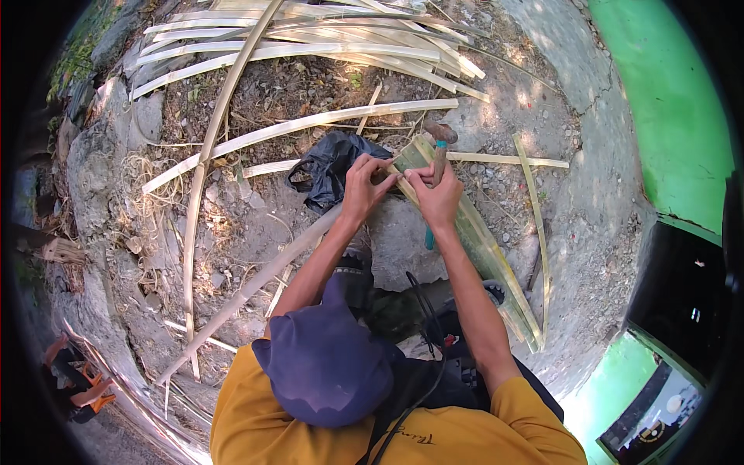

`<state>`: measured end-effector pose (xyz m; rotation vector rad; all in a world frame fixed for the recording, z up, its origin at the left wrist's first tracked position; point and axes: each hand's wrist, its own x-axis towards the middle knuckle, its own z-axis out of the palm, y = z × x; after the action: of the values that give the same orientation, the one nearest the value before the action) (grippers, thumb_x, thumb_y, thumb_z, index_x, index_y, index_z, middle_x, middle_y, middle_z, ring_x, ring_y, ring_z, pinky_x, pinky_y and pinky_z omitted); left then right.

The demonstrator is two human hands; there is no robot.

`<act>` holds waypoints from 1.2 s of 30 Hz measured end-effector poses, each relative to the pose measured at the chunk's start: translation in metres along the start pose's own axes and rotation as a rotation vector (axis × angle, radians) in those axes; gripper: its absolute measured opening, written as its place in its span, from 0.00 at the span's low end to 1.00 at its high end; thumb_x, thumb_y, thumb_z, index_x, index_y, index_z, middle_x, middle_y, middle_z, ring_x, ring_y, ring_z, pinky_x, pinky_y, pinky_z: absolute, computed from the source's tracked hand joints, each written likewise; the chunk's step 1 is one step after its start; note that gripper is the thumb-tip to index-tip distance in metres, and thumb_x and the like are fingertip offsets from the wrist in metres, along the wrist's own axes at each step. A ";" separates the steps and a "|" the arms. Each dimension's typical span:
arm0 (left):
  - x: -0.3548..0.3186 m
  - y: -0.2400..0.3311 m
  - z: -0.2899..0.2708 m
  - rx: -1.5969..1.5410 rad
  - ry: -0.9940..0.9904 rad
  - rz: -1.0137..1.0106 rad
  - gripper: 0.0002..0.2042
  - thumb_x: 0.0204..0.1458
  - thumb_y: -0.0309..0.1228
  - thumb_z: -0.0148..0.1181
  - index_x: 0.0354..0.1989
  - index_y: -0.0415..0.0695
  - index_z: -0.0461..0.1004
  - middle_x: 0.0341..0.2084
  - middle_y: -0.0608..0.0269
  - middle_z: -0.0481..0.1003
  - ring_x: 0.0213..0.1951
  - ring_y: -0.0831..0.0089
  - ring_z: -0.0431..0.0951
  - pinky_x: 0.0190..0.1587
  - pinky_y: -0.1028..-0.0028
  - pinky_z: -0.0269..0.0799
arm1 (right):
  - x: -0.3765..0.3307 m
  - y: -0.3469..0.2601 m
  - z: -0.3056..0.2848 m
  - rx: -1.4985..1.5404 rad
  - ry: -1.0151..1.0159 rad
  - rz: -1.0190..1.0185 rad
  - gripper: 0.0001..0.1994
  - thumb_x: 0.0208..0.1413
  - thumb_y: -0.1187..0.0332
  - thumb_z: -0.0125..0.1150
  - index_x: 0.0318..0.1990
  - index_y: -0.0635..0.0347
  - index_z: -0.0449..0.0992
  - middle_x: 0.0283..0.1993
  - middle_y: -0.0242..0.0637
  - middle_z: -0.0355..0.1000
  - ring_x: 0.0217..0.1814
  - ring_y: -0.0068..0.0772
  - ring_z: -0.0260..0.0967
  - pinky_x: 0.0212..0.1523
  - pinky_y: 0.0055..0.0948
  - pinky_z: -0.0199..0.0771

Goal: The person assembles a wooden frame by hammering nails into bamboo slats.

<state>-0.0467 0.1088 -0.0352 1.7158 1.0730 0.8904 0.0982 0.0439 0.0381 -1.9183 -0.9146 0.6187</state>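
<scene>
My left hand (362, 186) is closed, its thumb and fingertips pinched at the upper left edge of a wide piece of split green bamboo (470, 221). Whatever lies between those fingertips is too small to make out. Close beside it, my right hand (438, 195) grips the handle of a hammer (439, 157) with a rusty brown head and teal parts. The thumb and forefinger of that hand also meet near the bamboo's edge. The bamboo slants from my hands down to the lower right, with paler strips along it. A black plastic bag (332, 167) lies just left of my left hand.
A pile of pale bamboo strips (325, 50) lies at the far side. One long strip (203, 167) curves down the left, and another (537, 225) lies on the right. Tangled fibres (159, 182) sit at left. A green wall (666, 101) stands at right.
</scene>
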 end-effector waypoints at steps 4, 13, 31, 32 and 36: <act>0.000 0.000 -0.002 -0.025 -0.018 0.009 0.17 0.46 0.29 0.79 0.45 0.39 0.83 0.33 0.59 0.78 0.34 0.66 0.78 0.40 0.67 0.77 | 0.002 -0.001 0.003 0.007 0.001 -0.048 0.14 0.53 0.74 0.75 0.36 0.66 0.72 0.30 0.42 0.83 0.33 0.33 0.85 0.35 0.32 0.82; 0.005 -0.004 -0.001 -0.069 -0.025 0.011 0.19 0.46 0.31 0.80 0.45 0.39 0.82 0.32 0.61 0.79 0.31 0.72 0.75 0.38 0.71 0.75 | 0.005 0.006 0.003 0.008 -0.042 -0.025 0.14 0.54 0.74 0.75 0.39 0.67 0.73 0.33 0.42 0.85 0.35 0.30 0.85 0.38 0.28 0.84; 0.005 0.006 0.003 0.062 0.021 0.010 0.16 0.45 0.30 0.81 0.39 0.38 0.82 0.31 0.60 0.79 0.36 0.66 0.79 0.41 0.68 0.77 | 0.000 0.004 -0.009 0.014 0.006 0.001 0.14 0.54 0.75 0.76 0.37 0.66 0.72 0.33 0.42 0.84 0.35 0.27 0.83 0.38 0.28 0.83; 0.004 0.007 0.003 0.065 -0.020 -0.045 0.16 0.45 0.30 0.81 0.39 0.38 0.82 0.31 0.60 0.79 0.37 0.66 0.79 0.42 0.67 0.77 | -0.001 0.003 -0.009 0.013 0.004 -0.005 0.14 0.55 0.75 0.76 0.37 0.66 0.71 0.33 0.42 0.84 0.35 0.27 0.83 0.37 0.27 0.83; 0.005 0.011 -0.001 -0.024 -0.007 -0.067 0.15 0.45 0.30 0.81 0.38 0.38 0.82 0.31 0.59 0.80 0.37 0.65 0.78 0.43 0.67 0.76 | -0.001 -0.001 -0.006 0.062 0.016 0.062 0.13 0.56 0.76 0.75 0.38 0.66 0.71 0.33 0.42 0.84 0.37 0.27 0.84 0.38 0.26 0.83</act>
<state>-0.0432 0.1111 -0.0239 1.6528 1.1043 0.8516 0.1015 0.0404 0.0422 -1.8990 -0.8194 0.6605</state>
